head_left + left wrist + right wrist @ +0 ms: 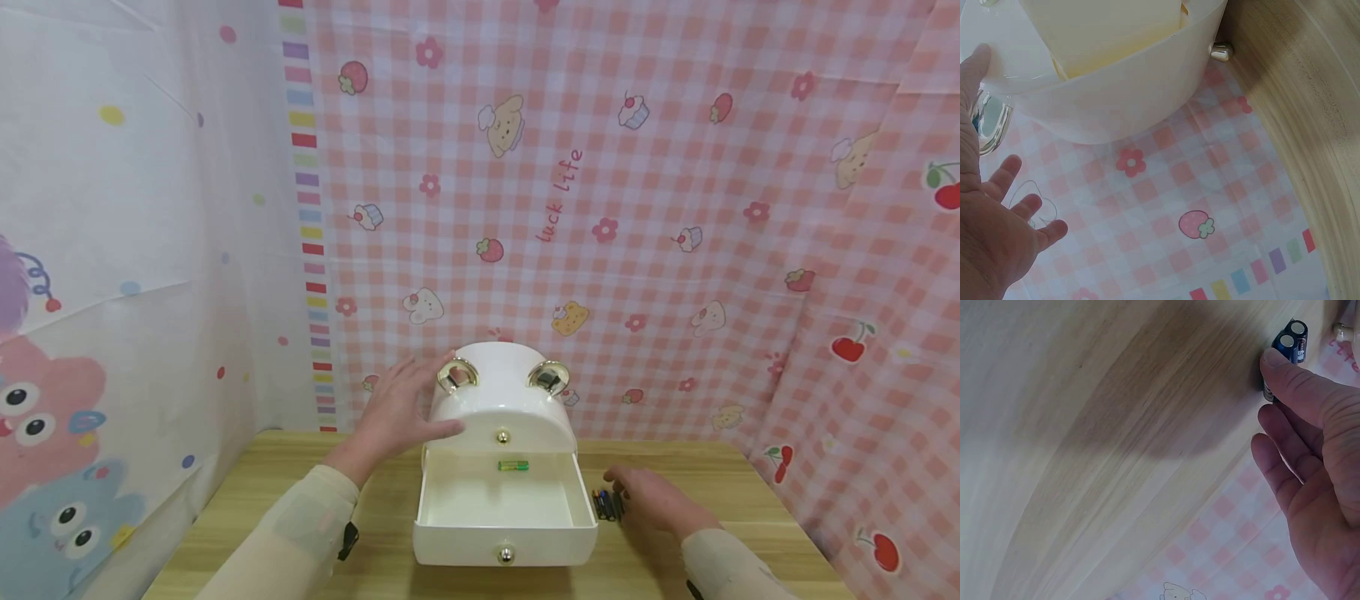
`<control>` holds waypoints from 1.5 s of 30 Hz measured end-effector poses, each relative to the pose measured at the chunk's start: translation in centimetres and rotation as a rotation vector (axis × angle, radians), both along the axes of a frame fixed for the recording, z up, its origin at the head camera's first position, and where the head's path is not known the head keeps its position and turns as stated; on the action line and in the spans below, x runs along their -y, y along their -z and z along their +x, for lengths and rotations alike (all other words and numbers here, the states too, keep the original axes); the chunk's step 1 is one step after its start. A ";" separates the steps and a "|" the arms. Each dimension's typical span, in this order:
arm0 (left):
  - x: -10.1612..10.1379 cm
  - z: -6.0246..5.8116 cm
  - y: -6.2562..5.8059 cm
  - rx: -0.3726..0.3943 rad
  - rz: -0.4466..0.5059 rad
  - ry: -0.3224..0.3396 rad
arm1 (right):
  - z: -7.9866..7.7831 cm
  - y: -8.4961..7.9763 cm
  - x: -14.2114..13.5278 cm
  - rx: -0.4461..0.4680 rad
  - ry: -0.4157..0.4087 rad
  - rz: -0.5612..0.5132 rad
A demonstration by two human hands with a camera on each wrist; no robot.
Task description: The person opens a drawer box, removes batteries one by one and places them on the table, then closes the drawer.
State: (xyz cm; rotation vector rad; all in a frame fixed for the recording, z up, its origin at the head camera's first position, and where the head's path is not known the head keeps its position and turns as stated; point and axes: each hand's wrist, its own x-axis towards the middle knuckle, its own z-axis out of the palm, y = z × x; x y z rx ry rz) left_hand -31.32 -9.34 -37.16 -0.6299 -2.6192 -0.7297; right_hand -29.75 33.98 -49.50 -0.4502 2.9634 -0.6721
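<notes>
A white storage box (498, 379) with gold ring ears and round gold knobs stands on the table, its lower drawer (505, 540) pulled out. Inside the drawer, near the back, lies a green battery (513, 466). My left hand (401, 408) rests against the box's upper left side, thumb across the front and fingers spread; the left wrist view shows that hand (1004, 225) beside a gold ear (991, 122). To the right of the drawer, several dark batteries (604, 505) lie side by side. My right hand (652, 496) pinches the nearest battery (1269, 392), its index finger mostly hidden behind the thumb.
The wooden table (675, 567) carries the box near its middle. Behind it hangs a pink checked curtain (465, 167) with printed strawberries and cupcakes. A white cartoon-print curtain (172, 208) closes off the left side, and more checked cloth (885, 400) hangs on the right.
</notes>
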 end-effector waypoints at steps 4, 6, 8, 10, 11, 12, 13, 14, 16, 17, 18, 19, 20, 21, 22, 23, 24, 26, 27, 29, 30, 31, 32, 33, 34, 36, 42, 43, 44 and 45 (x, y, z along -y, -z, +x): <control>0.0 0.0 0.0 0.001 -0.004 -0.001 | -0.2 0.1 0.1 -0.029 -0.025 0.030; 0.0 0.0 0.0 0.002 -0.005 -0.001 | -0.3 0.1 0.2 -0.029 -0.029 0.027; 0.0 0.1 0.0 0.002 -0.005 -0.003 | -0.2 0.1 0.2 -0.024 -0.028 0.020; 0.0 0.1 0.0 0.002 -0.005 -0.005 | -0.2 0.0 0.3 -0.018 -0.022 0.012; 0.0 0.1 0.0 0.003 -0.004 -0.006 | -0.2 0.0 0.3 -0.011 -0.014 0.008; 0.0 0.1 0.0 0.003 -0.004 -0.007 | -0.2 0.0 0.4 -0.007 -0.004 0.004; 0.0 0.1 0.0 0.003 -0.005 -0.008 | -0.1 -0.1 0.4 -0.003 0.003 0.001; 0.0 0.1 0.0 0.003 -0.006 -0.009 | -0.2 -0.1 0.5 0.002 0.010 -0.002; 0.0 0.1 -0.1 0.004 -0.007 -0.011 | -0.2 -0.1 0.5 0.006 0.014 -0.004; 0.0 0.1 -0.1 0.004 -0.007 -0.011 | -0.2 -0.1 0.5 0.007 0.014 -0.006; 0.0 0.1 -0.1 0.003 -0.008 -0.011 | -0.3 -0.1 0.6 0.005 0.009 -0.008; 0.0 0.2 -0.1 0.002 -0.009 -0.011 | -0.3 -0.1 0.6 0.004 0.003 -0.008; 0.0 0.2 -0.1 0.001 -0.010 -0.010 | -0.3 0.0 0.6 0.003 -0.004 -0.011; 0.0 0.1 -0.1 0.001 -0.010 -0.010 | -0.3 0.0 0.6 -0.002 -0.015 -0.010; 0.0 0.1 -0.1 0.000 -0.011 -0.010 | -0.3 0.0 0.6 -0.005 -0.023 -0.011; 0.0 0.1 0.0 -0.001 -0.012 -0.009 | -0.3 0.0 0.5 -0.008 -0.030 -0.011; 0.0 0.1 0.0 -0.001 -0.012 -0.009 | -0.4 0.1 0.5 -0.011 -0.037 -0.012; 0.0 0.1 0.0 -0.001 -0.012 -0.008 | -0.4 0.1 0.5 -0.012 -0.042 -0.017; 0.0 0.1 0.0 -0.001 -0.012 -0.008 | -0.3 0.1 0.5 -0.016 -0.046 -0.018; 0.0 0.1 0.0 0.000 -0.012 -0.007 | -0.3 0.2 0.4 -0.017 -0.045 -0.024; 0.0 0.1 0.0 0.000 -0.011 -0.006 | -0.3 0.1 0.4 -0.020 -0.046 -0.024; 0.0 0.1 0.0 0.001 -0.011 -0.006 | -0.2 0.1 0.4 -0.024 -0.046 -0.022; 0.0 0.1 -0.1 0.003 -0.010 -0.006 | -0.2 0.0 0.4 -0.027 -0.044 -0.024; 0.0 0.1 -0.1 -0.002 -0.011 -0.004 | -0.1 -0.1 0.4 -0.026 -0.041 -0.024; -0.1 0.2 -0.1 -0.001 -0.009 -0.002 | 0.0 -0.2 0.4 -0.021 -0.036 -0.029; -0.1 0.1 -0.1 -0.007 -0.005 0.001 | 0.1 -0.5 0.4 -0.016 -0.026 -0.036; -0.1 0.2 -0.2 -0.009 -0.008 -0.003 | 0.6 -2.0 0.1 -0.026 -0.039 -0.032; -0.1 0.2 -0.2 -0.008 -0.011 -0.004 | 0.7 -2.4 0.1 -0.034 -0.042 -0.023; -0.1 0.2 -0.2 -0.005 -0.012 -0.006 | 0.9 -2.8 0.1 -0.037 -0.043 -0.018; -0.1 0.2 -0.1 -0.006 -0.012 -0.006 | 1.1 -3.2 0.2 -0.042 -0.047 -0.016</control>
